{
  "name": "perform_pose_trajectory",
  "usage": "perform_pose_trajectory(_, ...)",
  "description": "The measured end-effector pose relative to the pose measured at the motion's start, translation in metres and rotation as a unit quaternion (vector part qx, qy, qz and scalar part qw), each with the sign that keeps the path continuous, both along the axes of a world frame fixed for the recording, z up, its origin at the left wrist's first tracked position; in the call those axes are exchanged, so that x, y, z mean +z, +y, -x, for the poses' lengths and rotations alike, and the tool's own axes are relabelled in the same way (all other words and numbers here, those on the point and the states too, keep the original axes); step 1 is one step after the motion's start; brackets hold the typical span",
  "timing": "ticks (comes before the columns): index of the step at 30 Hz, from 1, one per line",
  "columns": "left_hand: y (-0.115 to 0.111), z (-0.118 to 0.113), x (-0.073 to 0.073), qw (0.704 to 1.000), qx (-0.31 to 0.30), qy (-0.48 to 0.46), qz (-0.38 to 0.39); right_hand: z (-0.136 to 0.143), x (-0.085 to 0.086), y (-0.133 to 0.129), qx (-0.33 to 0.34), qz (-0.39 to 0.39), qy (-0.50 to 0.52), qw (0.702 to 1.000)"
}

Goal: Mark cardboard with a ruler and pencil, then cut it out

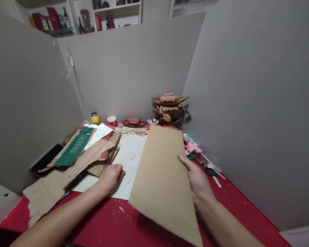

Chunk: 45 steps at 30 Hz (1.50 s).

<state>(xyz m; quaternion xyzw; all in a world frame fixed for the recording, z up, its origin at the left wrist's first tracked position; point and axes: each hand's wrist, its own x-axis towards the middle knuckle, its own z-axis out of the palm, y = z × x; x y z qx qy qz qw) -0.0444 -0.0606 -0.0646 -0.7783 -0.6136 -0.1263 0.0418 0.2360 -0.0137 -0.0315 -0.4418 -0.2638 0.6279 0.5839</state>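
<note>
A long brown cardboard sheet (164, 171) is held up at a tilt over the red table, its right edge in my right hand (199, 183), thumb on the front face. My left hand (112, 179) rests with curled fingers on the white board (128, 154), left of the sheet; whether it holds anything small is hidden. Beside it on the left lie torn cardboard pieces (47, 190) and a green printed cardboard piece (74, 147). The held sheet covers the right part of the white board.
Thin wooden sticks (131, 130) lie behind the board. Model boats (170, 99) are stacked at the back, near paper cups (112, 120) and a yellow bottle (95, 118). A pink glue gun (193, 148) and tools lie along the right. Grey partitions (128, 75) enclose the red table (105, 223).
</note>
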Motion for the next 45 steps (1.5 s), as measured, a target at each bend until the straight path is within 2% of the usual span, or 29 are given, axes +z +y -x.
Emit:
perform_pose_trajectory(8,-0.005,0.001,-0.007,0.999,-0.048,-0.004,0.007,0.001,0.006,-0.003,0.012,-0.017,0.014,1.000)
perform_pose_trajectory(15,-0.014,0.001,-0.002,0.998,-0.010,-0.053,-0.035,0.003,0.009,-0.006,0.002,-0.026,0.021,0.999)
perform_pose_trajectory(22,-0.013,0.003,-0.005,0.994,-0.042,-0.097,-0.042,0.002,0.011,-0.007,-0.012,-0.022,0.011,1.000)
perform_pose_trajectory(27,-0.012,0.003,-0.007,0.992,-0.055,-0.110,-0.035,0.002,0.013,-0.009,0.016,-0.018,0.016,1.000)
perform_pose_trajectory(36,-0.016,0.002,-0.009,0.993,-0.053,-0.109,-0.006,0.003,0.016,-0.010,0.022,0.010,0.023,0.999)
perform_pose_trajectory(40,-0.015,0.004,-0.006,0.994,-0.045,-0.101,0.003,0.002,0.012,-0.008,0.007,0.001,0.015,1.000)
perform_pose_trajectory(45,-0.002,0.001,-0.009,0.995,-0.029,-0.082,0.042,-0.002,0.008,-0.002,-0.011,-0.009,0.007,1.000)
